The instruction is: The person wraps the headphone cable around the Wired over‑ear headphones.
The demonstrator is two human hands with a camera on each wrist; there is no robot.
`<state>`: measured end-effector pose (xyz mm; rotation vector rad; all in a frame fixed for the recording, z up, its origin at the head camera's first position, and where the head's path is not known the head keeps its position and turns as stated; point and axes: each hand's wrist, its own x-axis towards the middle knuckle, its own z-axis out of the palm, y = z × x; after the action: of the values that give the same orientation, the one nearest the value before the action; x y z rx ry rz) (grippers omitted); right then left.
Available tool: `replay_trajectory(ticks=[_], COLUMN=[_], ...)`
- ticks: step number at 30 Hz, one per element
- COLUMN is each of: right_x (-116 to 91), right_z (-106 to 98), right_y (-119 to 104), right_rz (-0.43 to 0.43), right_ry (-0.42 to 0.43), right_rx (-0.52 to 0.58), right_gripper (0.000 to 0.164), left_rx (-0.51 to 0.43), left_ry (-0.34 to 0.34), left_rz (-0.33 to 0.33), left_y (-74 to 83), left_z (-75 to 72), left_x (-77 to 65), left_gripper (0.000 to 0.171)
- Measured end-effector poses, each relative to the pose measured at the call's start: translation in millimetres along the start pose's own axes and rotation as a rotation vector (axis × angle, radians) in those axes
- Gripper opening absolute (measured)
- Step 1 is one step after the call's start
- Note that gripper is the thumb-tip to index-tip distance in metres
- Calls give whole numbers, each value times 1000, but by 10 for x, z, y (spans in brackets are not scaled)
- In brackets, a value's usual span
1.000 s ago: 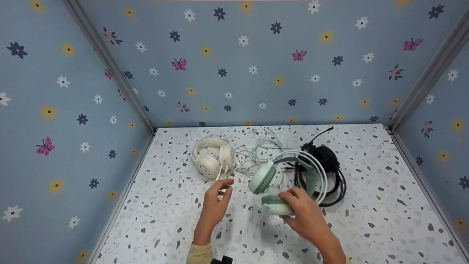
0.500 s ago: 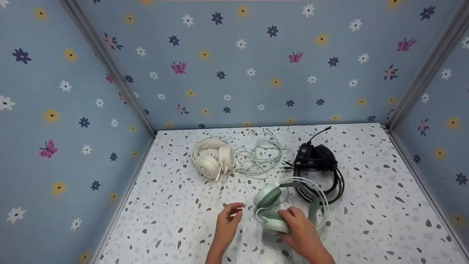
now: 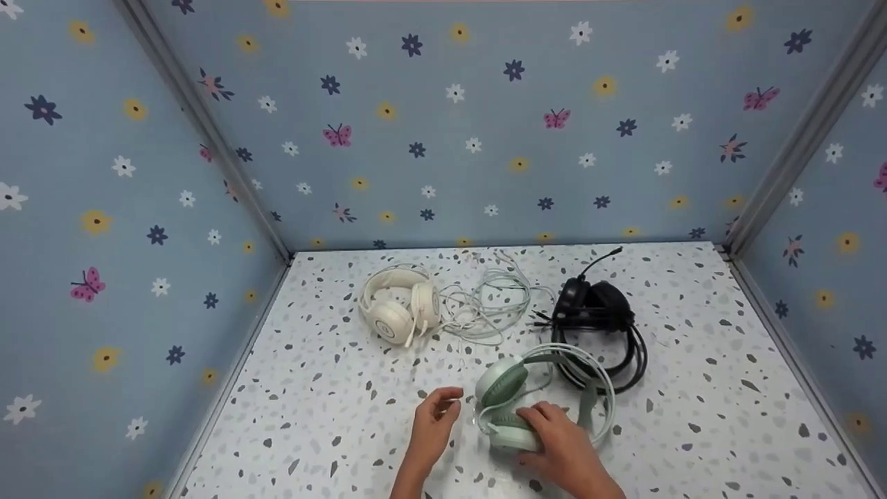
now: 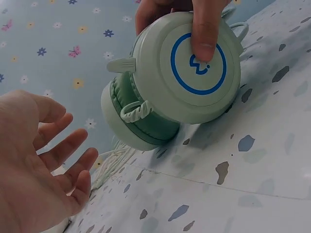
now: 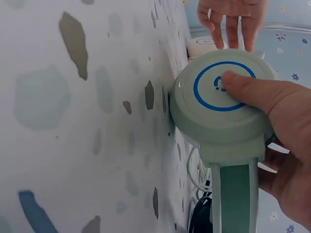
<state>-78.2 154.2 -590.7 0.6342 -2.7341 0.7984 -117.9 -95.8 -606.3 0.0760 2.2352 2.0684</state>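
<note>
Pale green headphones (image 3: pixel 500 381) are at the front of the speckled table, their headband arching to the right. My right hand (image 3: pixel 563 443) grips the near ear cup, thumb on the outer face with its blue ring, as the right wrist view shows, and fingers behind the cup. The cup's lower edge is right at the tabletop in that view. My left hand (image 3: pixel 435 423) is just left of the headphones, fingers loosely bent and apart from them; in the left wrist view its palm (image 4: pixel 34 170) faces the ear cups with nothing in it.
Cream headphones (image 3: pixel 395 312) with a small mic lie at the back left. A tangle of pale cables (image 3: pixel 495 298) spreads in the middle. A black headset (image 3: pixel 592 305) with coiled cable sits at right, overlapped by the green headband. Flower-patterned walls (image 3: pixel 443 125) enclose the table (image 3: pixel 312 416).
My right hand has brought the green headphones down and toward the front of the table. My left hand has drawn back from the cream headphones to beside the green ones.
</note>
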Motion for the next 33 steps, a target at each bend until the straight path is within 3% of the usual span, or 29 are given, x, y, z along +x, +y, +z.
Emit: replay_trajectory(ticks=[3,5,7,9,12,15,19,24,30,33], right_x=[52,109,165,207,243,249,255,274,243,240], right_z=[-180,-329,-462,-544,-593,-582,-539,-501,-425,-424], right_y=[110,250,413,584,771,856,858,794,741,700], right_rz=[103,250,430,577,714,763,769,785,798,825], right_ry=[152,272,303,230,20,-72,-3,-4,-3,10], right_rx=[-22,-37,-8,64,191,268,333,432,743,839], right_gripper=[54,52,55,65,75,67,46,44,21,29], left_rx=[8,16,20,15,11,7,22,0,-37,-17], left_ry=[-19,-28,-26,-21,-22,-24,-31,-59,-169,-241], left_rz=[-1,-12,-20,-30,-29,-30,-25,-45,-21,28], left_y=[-34,-51,-64,-70,-59,-6,223,313,355,417], left_z=[7,2,-5,-19,-45,-70,-70,-73,-79,-79], left_x=[3,9,17,26,27,10,-58,-76,-5,66], left_gripper=[28,28,28,27,26,23,21,24,34,38])
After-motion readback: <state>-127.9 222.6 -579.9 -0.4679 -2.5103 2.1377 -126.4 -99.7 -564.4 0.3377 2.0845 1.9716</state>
